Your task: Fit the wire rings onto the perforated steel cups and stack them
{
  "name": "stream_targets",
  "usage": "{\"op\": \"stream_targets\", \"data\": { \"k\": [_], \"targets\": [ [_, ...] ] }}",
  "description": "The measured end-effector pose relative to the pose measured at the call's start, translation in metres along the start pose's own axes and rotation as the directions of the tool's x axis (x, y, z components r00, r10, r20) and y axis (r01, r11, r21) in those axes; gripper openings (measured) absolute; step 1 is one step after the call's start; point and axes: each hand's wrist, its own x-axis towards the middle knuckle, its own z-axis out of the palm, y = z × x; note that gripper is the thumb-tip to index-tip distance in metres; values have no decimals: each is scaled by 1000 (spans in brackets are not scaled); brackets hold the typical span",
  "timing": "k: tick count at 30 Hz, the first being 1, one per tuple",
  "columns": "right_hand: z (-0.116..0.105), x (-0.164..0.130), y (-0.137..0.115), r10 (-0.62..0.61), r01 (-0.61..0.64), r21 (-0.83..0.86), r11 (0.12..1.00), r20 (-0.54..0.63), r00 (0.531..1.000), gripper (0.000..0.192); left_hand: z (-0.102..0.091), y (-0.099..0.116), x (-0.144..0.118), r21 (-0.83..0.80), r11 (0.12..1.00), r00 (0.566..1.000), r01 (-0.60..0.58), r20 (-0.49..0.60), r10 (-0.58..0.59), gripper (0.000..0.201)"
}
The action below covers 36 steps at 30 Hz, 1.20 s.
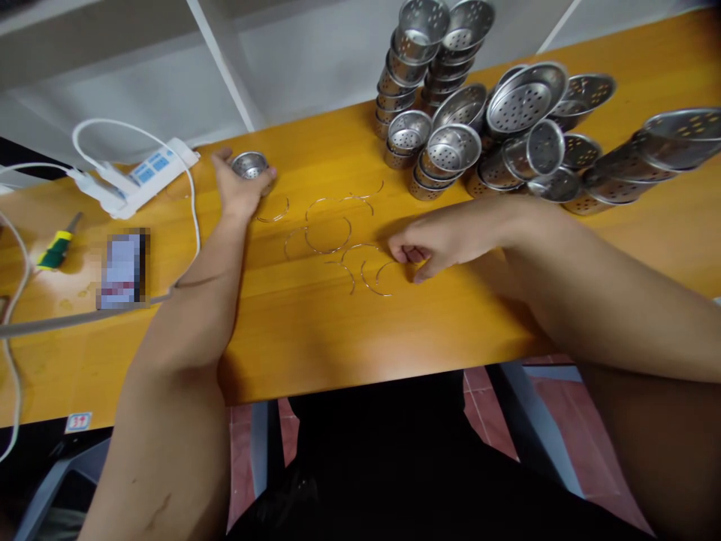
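Hands both at work on orange desk (315,338). Left hand (239,184) reaches far out, fingers wrapped round one small perforated steel cup (249,164) standing on the desk near white power strip (143,176). Right hand (436,244) fingers pinched shut on a thin wire ring (376,276) among loose wire rings (327,233) scattered between the hands. Big pile of stacked perforated cups (478,120) waits at the back right. Judging by that, early: no cup visibly fitted with a ring, most left. Screwdriver (56,252) lies far left, untouched.
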Motion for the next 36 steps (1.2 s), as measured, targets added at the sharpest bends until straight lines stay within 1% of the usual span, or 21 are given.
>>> {"op": "stream_targets", "data": {
  "k": [1,2,3,4,5,7,8,9,10,11,12,13,16,18,19,21,24,27,31,33,36],
  "targets": [
    [1,4,-3,3,-3,-16,1000,-13,1000,27,3,-3,0,-1,997,993,78,-93,-78,99],
    [2,8,-7,3,-4,-30,1000,-29,1000,26,6,-3,0,-13,990,973,137,-184,-137,103],
    [1,11,-10,2,-4,-41,999,-47,999,25,8,-1,-1,-24,985,951,169,-259,-170,106],
    [1,15,-14,-2,-2,-48,999,-66,998,25,8,4,-1,-41,986,938,164,-304,-169,105],
    [1,18,-18,-6,1,-51,999,-86,996,24,8,11,-2,-74,987,926,142,-343,-159,103],
    [3,24,-23,-14,8,-46,999,-140,990,24,7,27,-1,-206,974,909,92,-382,-166,94],
    [5,27,-25,-19,12,-40,999,-176,984,23,7,35,0,-301,950,898,78,-392,-198,91],
    [7,31,-25,-25,18,-35,999,-216,976,22,7,41,3,-400,914,874,67,-418,-248,90],
    [10,34,-25,-35,27,-33,999,-258,966,20,7,44,5,-464,883,838,70,-453,-305,96],
    [13,37,-25,-47,38,-35,999,-301,953,18,8,46,8,-494,866,812,77,-473,-342,104],
    [16,40,-24,-60,50,-39,998,-340,938,17,9,45,11,-501,861,805,85,-475,-356,112],
    [18,42,-22,-72,60,-44,997,-376,924,15,10,43,12,-491,866,807,94,-471,-355,120],
    [23,48,-18,-82,65,-53,996,-463,883,18,10,34,12,-429,896,866,116,-399,-302,130],
    [24,51,-16,-89,64,-68,996,-487,869,18,8,28,9,-392,911,888,129,-364,-282,136],
    [25,52,-17,-97,62,-87,994,-491,866,14,7,25,9,-374,918,898,129,-349,-268,137],
    [25,52,-19,-113,46,-147,988,-491,864,6,6,16,10,-336,936,927,100,-310,-210,133],
    [26,52,-28,-114,-12,-249,968,-485,867,14,10,1,16,-262,965,962,13,-261,-84,121],
    [28,51,-36,-115,-63,-345,936,-471,875,15,15,-6,21,-230,973,948,-30,-314,-45,127],
    [31,53,-33,-130,-93,-401,911,-495,859,9,14,5,18,-278,960,928,-31,-366,-76,124],
    [32,58,-26,-158,-59,-370,927,-529,834,7,10,15,15,-293,956,920,-24,-381,-94,115],
    [33,68,-8,-232,57,-297,953,-599,766,5,3,26,9,-231,973,931,-11,-357,-75,98]
  ]
}}
